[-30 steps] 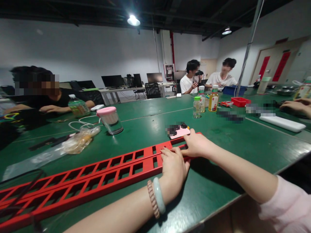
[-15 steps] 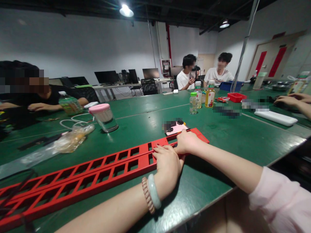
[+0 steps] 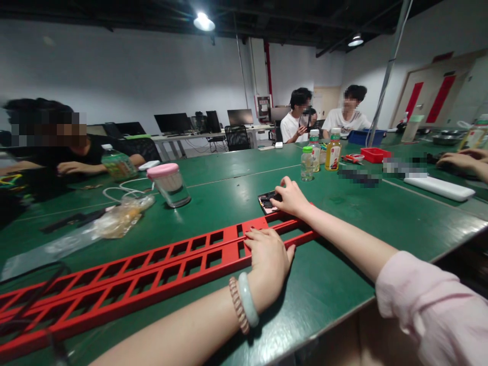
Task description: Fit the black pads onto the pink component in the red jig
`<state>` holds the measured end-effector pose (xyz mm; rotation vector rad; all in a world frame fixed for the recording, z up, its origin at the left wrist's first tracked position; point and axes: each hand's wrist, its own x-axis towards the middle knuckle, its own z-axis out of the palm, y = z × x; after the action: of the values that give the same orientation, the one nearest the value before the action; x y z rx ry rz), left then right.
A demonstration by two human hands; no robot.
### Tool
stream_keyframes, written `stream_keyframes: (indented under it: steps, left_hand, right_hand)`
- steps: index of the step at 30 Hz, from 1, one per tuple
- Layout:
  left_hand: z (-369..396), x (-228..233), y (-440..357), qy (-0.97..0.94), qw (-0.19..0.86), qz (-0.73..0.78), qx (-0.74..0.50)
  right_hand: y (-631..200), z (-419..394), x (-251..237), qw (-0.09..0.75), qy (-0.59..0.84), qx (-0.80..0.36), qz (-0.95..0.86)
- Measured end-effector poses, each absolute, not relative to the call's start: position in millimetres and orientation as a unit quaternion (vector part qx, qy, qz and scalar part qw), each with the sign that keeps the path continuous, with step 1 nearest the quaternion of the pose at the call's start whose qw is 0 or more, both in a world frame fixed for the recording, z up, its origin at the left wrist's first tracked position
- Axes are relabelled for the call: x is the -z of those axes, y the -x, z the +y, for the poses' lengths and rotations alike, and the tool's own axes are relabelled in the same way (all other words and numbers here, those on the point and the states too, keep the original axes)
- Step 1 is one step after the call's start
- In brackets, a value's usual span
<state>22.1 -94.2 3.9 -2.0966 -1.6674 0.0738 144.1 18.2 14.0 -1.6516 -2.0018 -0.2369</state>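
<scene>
Left hand (image 3: 269, 256) lies flat, fingers spread, pressing the near rail of the red slotted frame (image 3: 160, 269) on the green table (image 3: 343, 284). Right hand (image 3: 292, 198) has left the frame's far end; its fingers now curl onto the phone (image 3: 267, 202) just beyond the frame.

The left hand (image 3: 269, 259) lay palm down with its fingers (image 3: 259, 235) stretched flat and close together, the wrist ringed by two bracelets and the bare forearm running in from the lower left. The right hand (image 3: 292, 197) reached farther forward, palm down, fingers curled loosely and thumb spread, its forearm crossing from the lower right out of a pink sleeve pushed up near the elbow
</scene>
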Motion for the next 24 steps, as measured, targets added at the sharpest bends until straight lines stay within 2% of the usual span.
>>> stream_keyframes:
  steps: [4, 24]
  left_hand:
    - [-94.6, -4.9, -22.6, 0.761, 0.211, -0.612, -0.039]
    - [-93.5, -7.0, -16.3, 0.792, 0.232, -0.565, -0.027]
  right_hand:
    - [-151.3, 50.3, 12.4, 0.297, 0.588, -0.003, -0.753]
    - [-153.1, 39.0, 16.0, 0.258, 0.602, -0.013, -0.756]
